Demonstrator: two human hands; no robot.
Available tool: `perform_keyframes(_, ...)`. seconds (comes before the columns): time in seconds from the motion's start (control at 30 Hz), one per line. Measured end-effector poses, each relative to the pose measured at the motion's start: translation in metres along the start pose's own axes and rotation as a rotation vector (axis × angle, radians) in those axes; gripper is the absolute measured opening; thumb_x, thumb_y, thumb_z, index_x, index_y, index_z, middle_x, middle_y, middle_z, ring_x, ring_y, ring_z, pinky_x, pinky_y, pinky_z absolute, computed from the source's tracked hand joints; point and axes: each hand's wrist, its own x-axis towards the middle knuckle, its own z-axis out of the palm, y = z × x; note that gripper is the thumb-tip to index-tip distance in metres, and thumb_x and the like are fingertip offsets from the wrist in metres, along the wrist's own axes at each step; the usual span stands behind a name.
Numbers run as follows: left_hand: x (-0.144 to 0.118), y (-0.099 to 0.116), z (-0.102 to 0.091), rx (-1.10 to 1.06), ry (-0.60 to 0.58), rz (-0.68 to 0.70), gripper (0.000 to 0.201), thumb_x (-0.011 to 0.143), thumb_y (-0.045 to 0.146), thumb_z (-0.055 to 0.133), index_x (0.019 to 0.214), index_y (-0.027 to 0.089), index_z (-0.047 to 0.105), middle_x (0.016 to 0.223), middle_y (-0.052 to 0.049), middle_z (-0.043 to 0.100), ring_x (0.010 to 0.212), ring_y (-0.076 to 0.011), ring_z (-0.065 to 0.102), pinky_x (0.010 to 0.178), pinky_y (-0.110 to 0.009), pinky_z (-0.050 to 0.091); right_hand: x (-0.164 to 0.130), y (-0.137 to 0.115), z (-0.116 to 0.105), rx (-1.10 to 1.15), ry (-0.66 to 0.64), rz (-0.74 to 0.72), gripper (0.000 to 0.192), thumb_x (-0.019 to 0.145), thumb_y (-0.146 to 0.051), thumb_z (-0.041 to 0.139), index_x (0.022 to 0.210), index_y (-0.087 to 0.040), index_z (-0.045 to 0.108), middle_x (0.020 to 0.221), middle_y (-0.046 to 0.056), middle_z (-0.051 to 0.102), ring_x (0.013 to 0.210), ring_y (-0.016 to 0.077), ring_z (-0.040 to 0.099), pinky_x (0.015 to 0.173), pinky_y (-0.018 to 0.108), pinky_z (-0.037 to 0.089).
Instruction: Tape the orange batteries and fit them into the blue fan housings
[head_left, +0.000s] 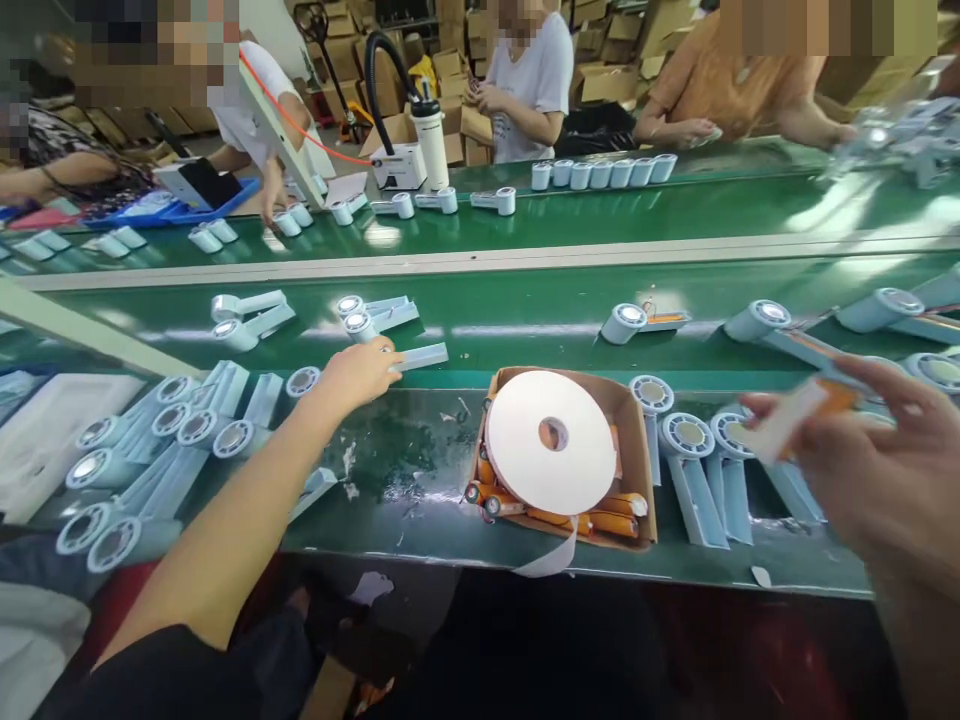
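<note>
A worker's left hand (358, 372) grasps the head end of a pale-blue casing (424, 356) over the green surface (409, 500), its slim handle pointing right from beneath the fingers. The right hand (889, 435), close to the camera and blurred, pinches an orange-and-white piece (802, 415) between thumb and fingers, above the near row of casings at the right.

Between the two hands, a cardboard box (645, 500) stands at the near edge of the surface, filled with orange cylinders (615, 522). A white roll of tape (551, 485) lies on top of them, its loose end (551, 562) trailing over the box's front wall. More round-headed casings (694, 490) are lined up just right of the box, and a cluster of others (196, 430) sits around the left forearm, beside a white tray (45, 450).

Across the way, a person in a white shirt (531, 90) and another in an orange top (724, 85) work behind a row of upright casings (600, 175), with a white cylinder (430, 150) and its black hose nearby.
</note>
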Motion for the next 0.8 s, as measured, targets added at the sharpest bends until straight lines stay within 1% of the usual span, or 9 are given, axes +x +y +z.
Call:
perform_keyframes(0.07,0.036,0.034,-0.011,0.000,0.009,0.098,0.042,0.100,0.027,0.058,0.135,0.027,0.079,0.156,-0.014,0.059,0.130,-0.0397,0.065,0.107,-0.050,0.057,0.034,-0.010,0.035,0.023,0.051,-0.132,0.022,0.094,-0.046,0.087,0.113,-0.047,0.076,0.093,-0.005,0.085,0.082,0.0288,0.086,0.070,0.046,0.072)
perform_keyframes(0.1,0.056,0.053,-0.015,-0.006,0.017,0.149,0.040,0.100,0.026,0.058,0.134,0.027,0.080,0.157,-0.014,0.057,0.133,-0.0395,0.063,0.107,-0.049,0.056,0.053,-0.015,0.057,0.098,0.027,-0.180,0.026,0.090,-0.042,0.091,0.111,-0.041,0.074,0.089,-0.004,0.085,0.077,0.0261,0.084,0.070,0.043,0.071)
perform_keyframes(0.2,0.104,0.110,-0.024,-0.046,0.013,0.296,0.036,0.095,0.025,0.063,0.126,0.029,0.082,0.152,-0.011,0.061,0.130,-0.0354,0.064,0.108,-0.044,0.056,0.108,-0.015,0.117,0.141,-0.179,-0.191,0.041,0.082,-0.043,0.094,0.113,-0.029,0.070,0.080,-0.001,0.080,0.068,0.0214,0.078,0.066,0.038,0.068)
perform_keyframes(0.3,0.133,0.147,-0.024,-0.106,0.003,0.409,0.035,0.090,0.023,0.067,0.119,0.030,0.084,0.150,-0.007,0.066,0.127,-0.0305,0.067,0.113,-0.040,0.052,0.145,0.000,0.153,-0.065,-0.317,-0.173,0.043,0.084,-0.042,0.091,0.116,-0.024,0.069,0.077,-0.002,0.078,0.071,0.0195,0.075,0.073,0.035,0.064)
perform_keyframes(0.4,0.146,0.159,-0.022,-0.173,0.006,0.444,0.026,0.087,0.023,0.069,0.108,0.028,0.085,0.147,-0.005,0.071,0.131,-0.0291,0.067,0.114,-0.036,0.050,0.161,0.017,0.163,-0.422,-0.395,-0.223,0.034,0.090,-0.034,0.088,0.118,-0.022,0.073,0.080,0.000,0.080,0.075,0.0192,0.073,0.080,0.033,0.057)
perform_keyframes(0.5,0.152,0.158,-0.024,-0.246,-0.015,0.430,0.018,0.089,0.031,0.070,0.102,0.029,0.083,0.137,-0.002,0.078,0.123,-0.0264,0.071,0.102,-0.032,0.054,0.166,0.028,0.164,-0.720,-0.490,-0.273,0.033,0.099,-0.035,0.080,0.129,-0.024,0.073,0.094,0.003,0.084,0.086,0.0220,0.076,0.081,0.031,0.052)
perform_keyframes(0.63,0.153,0.161,-0.025,-0.314,-0.010,0.356,0.024,0.100,0.038,0.058,0.105,0.028,0.080,0.120,-0.006,0.083,0.113,-0.0278,0.074,0.092,-0.033,0.054,0.166,0.035,0.169,-1.113,-0.691,-0.358,0.035,0.108,-0.041,0.068,0.140,-0.027,0.071,0.112,0.008,0.085,0.102,0.0289,0.079,0.082,0.032,0.052)
perform_keyframes(0.7,0.151,0.168,-0.023,-0.338,0.004,0.312,0.027,0.103,0.037,0.054,0.109,0.026,0.078,0.120,-0.009,0.083,0.115,-0.0301,0.074,0.093,-0.035,0.053,0.164,0.036,0.174,-1.208,-0.780,-0.376,0.034,0.108,-0.041,0.067,0.139,-0.028,0.074,0.115,0.011,0.084,0.105,0.0328,0.079,0.082,0.034,0.052)
perform_keyframes(0.8,0.151,0.178,-0.020,-0.377,0.026,0.262,0.029,0.107,0.034,0.048,0.117,0.026,0.074,0.130,-0.011,0.080,0.119,-0.0299,0.074,0.095,-0.035,0.052,0.163,0.034,0.186,-1.248,-0.839,-0.365,0.037,0.107,-0.046,0.069,0.137,-0.027,0.077,0.119,0.016,0.083,0.107,0.0380,0.078,0.080,0.038,0.052)
